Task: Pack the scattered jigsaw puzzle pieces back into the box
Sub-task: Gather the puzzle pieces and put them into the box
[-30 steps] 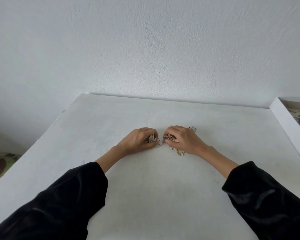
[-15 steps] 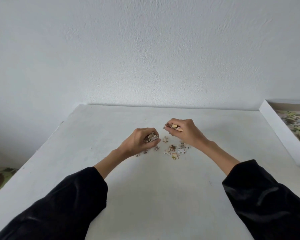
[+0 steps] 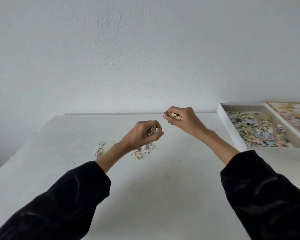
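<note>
My left hand (image 3: 142, 134) is raised above the white table (image 3: 145, 196) and grips a bunch of puzzle pieces (image 3: 153, 131). My right hand (image 3: 184, 122) is higher and further right, holding another bunch of pieces (image 3: 172, 115). Loose pieces (image 3: 143, 150) lie on the table under my left hand, and a smaller cluster (image 3: 99, 149) lies to their left. The open white box (image 3: 223, 125) stands at the right, with a heap of pastel pieces (image 3: 256, 129) inside.
The box lid (image 3: 293, 115) with a printed picture lies beyond the box at the far right. A white wall rises behind the table. The table's left edge runs diagonally at the left.
Both hands lifted off the table with handfuls of pieces and moved up and to the right, toward the box. The camera swung right, and more of the box shows.
</note>
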Tool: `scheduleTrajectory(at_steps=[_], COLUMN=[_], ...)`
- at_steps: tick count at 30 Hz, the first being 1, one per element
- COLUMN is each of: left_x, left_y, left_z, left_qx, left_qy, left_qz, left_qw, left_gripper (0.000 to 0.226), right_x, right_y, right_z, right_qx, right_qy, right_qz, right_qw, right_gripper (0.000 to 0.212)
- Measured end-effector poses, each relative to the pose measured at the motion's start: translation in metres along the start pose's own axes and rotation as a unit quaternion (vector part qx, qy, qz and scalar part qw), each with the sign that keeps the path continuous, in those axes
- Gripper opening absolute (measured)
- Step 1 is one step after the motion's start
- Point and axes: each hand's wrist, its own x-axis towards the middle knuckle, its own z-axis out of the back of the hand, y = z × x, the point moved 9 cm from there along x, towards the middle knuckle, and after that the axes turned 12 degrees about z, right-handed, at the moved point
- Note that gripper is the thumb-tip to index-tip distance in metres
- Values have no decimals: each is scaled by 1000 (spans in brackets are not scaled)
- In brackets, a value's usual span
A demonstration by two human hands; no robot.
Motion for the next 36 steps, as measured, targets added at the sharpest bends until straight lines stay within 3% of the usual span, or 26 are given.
scheduleTrajectory(at_steps=[14,23,26,32,36], left_x=[85,144,160,172,171], left_y=[-132,-193,-194,-169,-161], left_z=[-131,-220,-252,-307,-310], left_qx=[-37,-15,12,114,140], left_qy=[28,60,84,207,212], left_qz=[-64,-121,-119,-94,-93], left_qw=[997,991,989,967,963], left_gripper=[14,19,24,29,34], right_x=[-87,-125,-137,-160,-168], right_y=[-69,-134,-156,-192,-212], right_z=[179,248,256,253,254], right_qx=[-98,-151,-151,-209,-207], right_qy=[-44,-32,-29,18,19], right_qz=[-17,-41,-59,-90,-122], right_qw=[994,987,986,973,971], right_gripper=[12,16,22,23,19])
